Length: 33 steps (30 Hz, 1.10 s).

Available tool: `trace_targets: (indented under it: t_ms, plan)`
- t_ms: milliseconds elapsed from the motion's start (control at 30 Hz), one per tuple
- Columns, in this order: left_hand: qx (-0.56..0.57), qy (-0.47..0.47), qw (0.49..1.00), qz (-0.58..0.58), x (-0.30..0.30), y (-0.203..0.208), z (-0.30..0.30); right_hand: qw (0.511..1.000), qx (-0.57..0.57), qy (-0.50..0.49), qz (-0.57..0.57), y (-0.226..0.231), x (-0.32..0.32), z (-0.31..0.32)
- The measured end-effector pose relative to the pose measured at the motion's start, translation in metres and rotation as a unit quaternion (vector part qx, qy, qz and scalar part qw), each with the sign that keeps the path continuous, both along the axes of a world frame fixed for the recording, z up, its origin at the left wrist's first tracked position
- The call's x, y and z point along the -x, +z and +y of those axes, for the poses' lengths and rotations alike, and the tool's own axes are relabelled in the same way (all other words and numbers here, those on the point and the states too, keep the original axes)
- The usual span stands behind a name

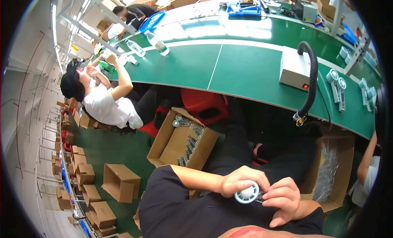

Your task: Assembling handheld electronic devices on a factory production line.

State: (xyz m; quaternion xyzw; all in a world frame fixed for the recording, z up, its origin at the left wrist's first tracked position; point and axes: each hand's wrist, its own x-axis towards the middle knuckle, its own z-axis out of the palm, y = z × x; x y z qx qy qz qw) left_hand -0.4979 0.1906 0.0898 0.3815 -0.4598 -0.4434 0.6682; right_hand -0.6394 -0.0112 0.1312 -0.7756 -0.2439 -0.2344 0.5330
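My left hand [244, 180] is closed around the round head of a small handheld fan [247, 193], pale blue and white with a slotted rim. It is held low over my lap. My right hand [282, 199] pinches at the fan's other end, just right of the head. Fingers cover most of that part, so its details are hidden. Similar fans [338, 90] lie side by side on the bench to the right. More fans with grey handles sit in an open cardboard box [166, 146] in front of me to the left.
A green-topped bench [241, 68] runs across ahead, bearing a white box-shaped machine [292, 68] with a black flexible hose [313, 78]. Another open carton [343, 172] holds clear plastic at my right. A red stool [204, 105] stands under the bench. A co-worker [108, 96] sits at the left.
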Motion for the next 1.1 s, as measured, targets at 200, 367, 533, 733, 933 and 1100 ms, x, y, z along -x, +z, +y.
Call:
trace_targets:
  t_ms: [200,367,533,733,933,1100]
  plan:
    - [0.054,-0.043,0.997,-0.036,0.013,0.006,-0.012,0.999,0.014,-0.030,-0.025,0.014,0.027,0.004]
    - [0.030,-0.036,0.996,-0.079,0.016,0.013,-0.022,0.999,-0.030,-0.041,-0.017,0.011,0.038,-0.011]
    - [-0.210,0.043,0.966,0.142,-0.011,-0.009,-0.065,0.895,-0.397,-0.005,0.202,-0.039,-0.001,-0.050]
    - [-0.241,0.063,0.943,0.220,-0.011,-0.021,-0.075,0.751,-0.583,-0.002,0.310,-0.064,-0.007,-0.053]
    - [-0.236,0.071,0.943,0.221,-0.007,-0.032,-0.055,0.800,-0.515,-0.026,0.307,-0.075,-0.002,-0.032]
    - [-0.256,0.096,0.944,0.183,-0.004,-0.047,-0.062,0.798,-0.501,-0.077,0.327,-0.096,0.004,-0.038]
